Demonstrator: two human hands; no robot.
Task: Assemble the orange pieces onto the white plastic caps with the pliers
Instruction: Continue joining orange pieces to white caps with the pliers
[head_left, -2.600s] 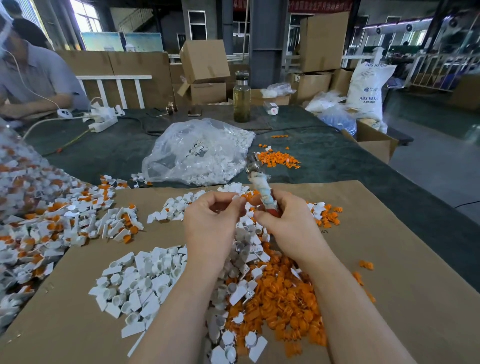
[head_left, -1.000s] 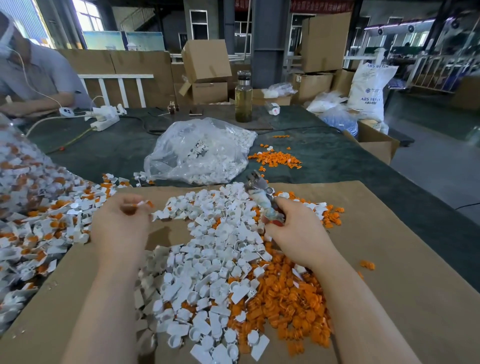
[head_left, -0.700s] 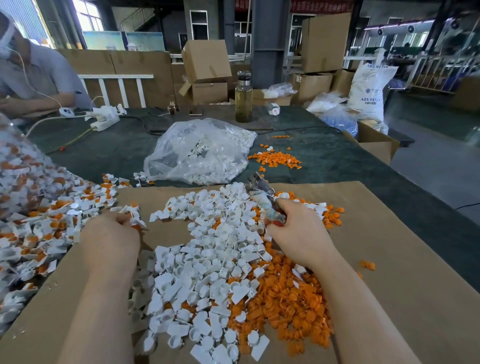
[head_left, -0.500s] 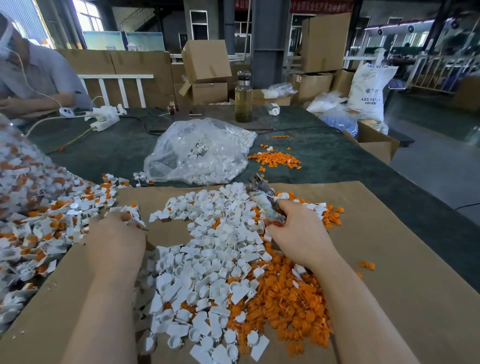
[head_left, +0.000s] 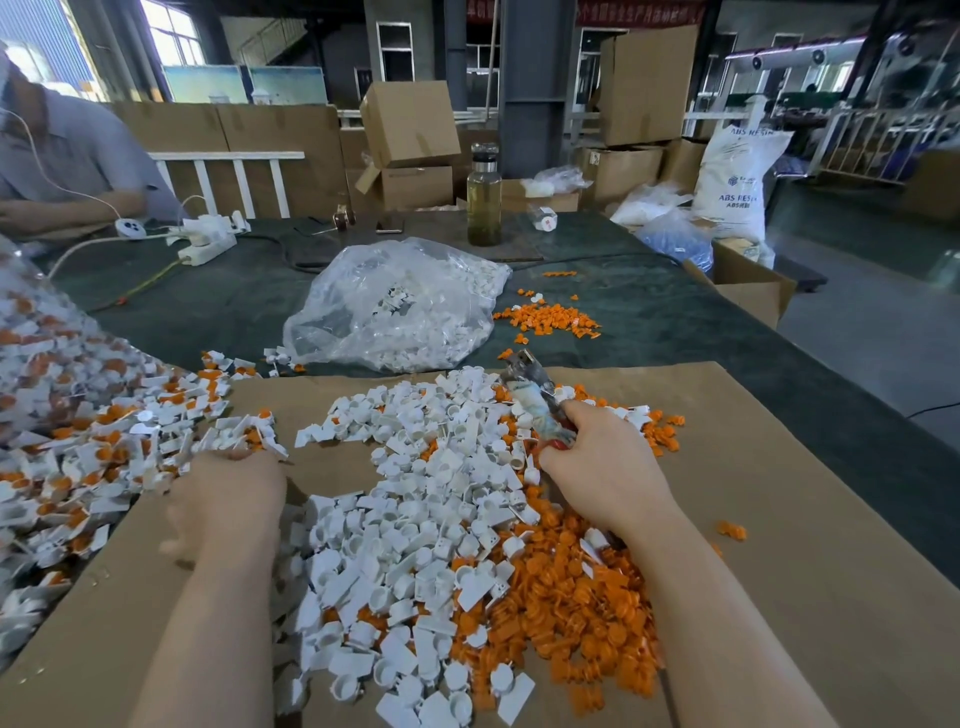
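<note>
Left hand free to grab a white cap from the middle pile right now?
Probably yes. The left hand lies at the left edge of the white caps, nothing between them. Its fingers are hidden, so I can't confirm it's empty.

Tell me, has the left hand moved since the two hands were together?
Yes. The left hand has swung left, away from the pliers, and now rests at the edge of the finished pile on the cardboard sheet.

Matt brown cardboard sheet (head_left: 779, 519), glossy clear plastic bag (head_left: 395, 306), glass bottle (head_left: 484, 208)

Right hand (head_left: 605, 470) gripping pliers (head_left: 535, 397) above white caps (head_left: 415, 509)
</note>
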